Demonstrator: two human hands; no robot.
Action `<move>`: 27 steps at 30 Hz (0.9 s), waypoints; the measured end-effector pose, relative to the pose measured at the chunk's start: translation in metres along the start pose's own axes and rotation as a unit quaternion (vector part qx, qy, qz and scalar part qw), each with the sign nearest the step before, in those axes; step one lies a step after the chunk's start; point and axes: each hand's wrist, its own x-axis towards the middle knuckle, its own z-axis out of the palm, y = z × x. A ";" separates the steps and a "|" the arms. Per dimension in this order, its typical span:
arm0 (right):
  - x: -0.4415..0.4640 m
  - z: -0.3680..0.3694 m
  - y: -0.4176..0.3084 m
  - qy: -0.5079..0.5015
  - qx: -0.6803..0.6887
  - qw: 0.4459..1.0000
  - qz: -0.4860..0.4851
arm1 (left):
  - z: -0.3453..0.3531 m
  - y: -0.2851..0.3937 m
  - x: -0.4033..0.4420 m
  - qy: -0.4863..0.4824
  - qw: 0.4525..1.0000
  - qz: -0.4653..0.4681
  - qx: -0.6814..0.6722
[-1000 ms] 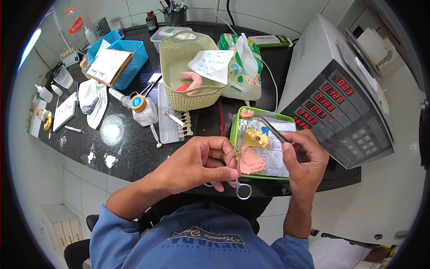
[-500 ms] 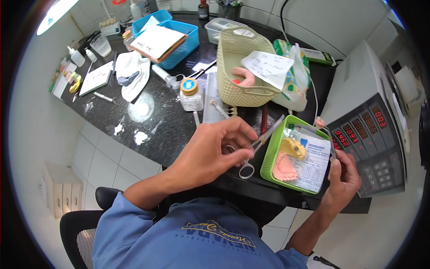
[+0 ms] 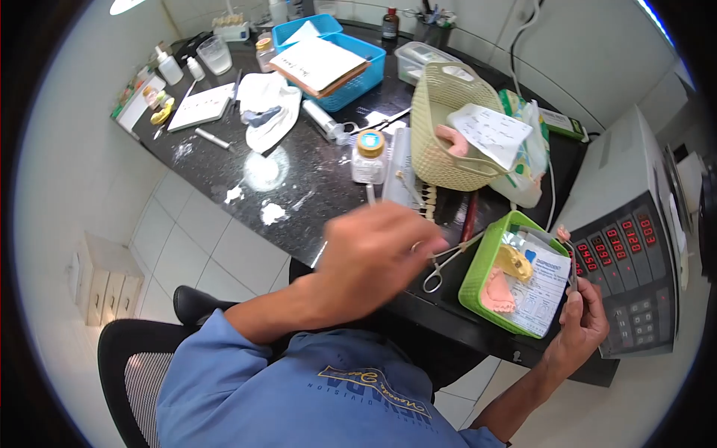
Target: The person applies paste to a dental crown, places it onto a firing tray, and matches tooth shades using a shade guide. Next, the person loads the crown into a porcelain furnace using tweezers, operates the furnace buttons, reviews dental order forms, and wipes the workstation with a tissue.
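My left hand (image 3: 370,257) is smeared by motion over the table's front edge. Right by its fingertips are scissor-handled forceps (image 3: 442,270), pointing towards the green basket (image 3: 472,287); I cannot tell whether the fingers still grip them. My right hand (image 3: 585,322) is closed on a thin metal tool (image 3: 573,263) at the basket's right side. At the tool's upper end sits a small pink piece (image 3: 563,234). Inside the basket are a pink dental cast (image 3: 497,291), a yellow cast (image 3: 515,263) and a printed form (image 3: 544,280).
Behind stands a cream basket (image 3: 452,168) with a handwritten note and a pink arch-shaped piece. A gold-capped jar (image 3: 369,158), a tooth shade strip (image 3: 429,201) and a red-handled tool (image 3: 470,216) lie nearby. At right is a machine with red digits (image 3: 614,243).
The view has shifted, so the table appears further right. My left hand has drawn left from the forceps, whose tips have dropped lower. My right hand keeps its hold on the metal tool.
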 end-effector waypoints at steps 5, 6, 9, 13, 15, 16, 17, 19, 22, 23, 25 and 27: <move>0.002 -0.002 -0.001 -0.013 0.089 0.995 0.039 | -0.050 -0.052 0.021 0.109 0.969 -0.136 0.175; 0.003 -0.001 -0.002 -0.016 0.116 0.992 0.055 | -0.056 -0.068 0.026 0.066 0.962 -0.138 0.225; 0.006 0.000 -0.009 -0.028 0.135 0.988 0.065 | -0.055 -0.084 0.037 -0.041 0.955 -0.102 0.274; 0.005 0.000 -0.008 -0.035 0.143 0.987 0.058 | -0.046 -0.092 0.040 -0.047 0.940 -0.094 0.325; 0.006 -0.001 -0.007 -0.036 0.140 0.988 0.058 | -0.045 -0.090 0.042 -0.056 0.938 -0.115 0.321; 0.006 -0.001 -0.007 -0.038 0.139 0.988 0.056 | -0.046 -0.089 0.043 -0.062 0.936 -0.136 0.319; 0.006 -0.001 -0.008 -0.040 0.137 0.988 0.057 | -0.046 -0.086 0.044 -0.066 0.933 -0.140 0.324; 0.006 -0.001 -0.009 -0.038 0.144 0.987 0.063 | -0.044 -0.085 0.042 -0.062 0.937 -0.138 0.316; 0.006 0.001 -0.010 -0.032 0.144 0.988 0.055 | -0.041 -0.085 0.042 -0.057 0.943 -0.119 0.305; 0.006 0.000 -0.008 -0.023 0.128 0.990 0.058 | -0.045 -0.088 0.041 -0.055 0.944 -0.106 0.307; 0.005 -0.001 0.002 -0.027 0.114 0.991 0.057 | -0.048 -0.101 0.036 -0.052 0.953 -0.064 0.293; 0.005 0.003 0.000 -0.017 0.120 0.991 0.058 | -0.052 -0.100 0.032 -0.048 0.957 -0.095 0.272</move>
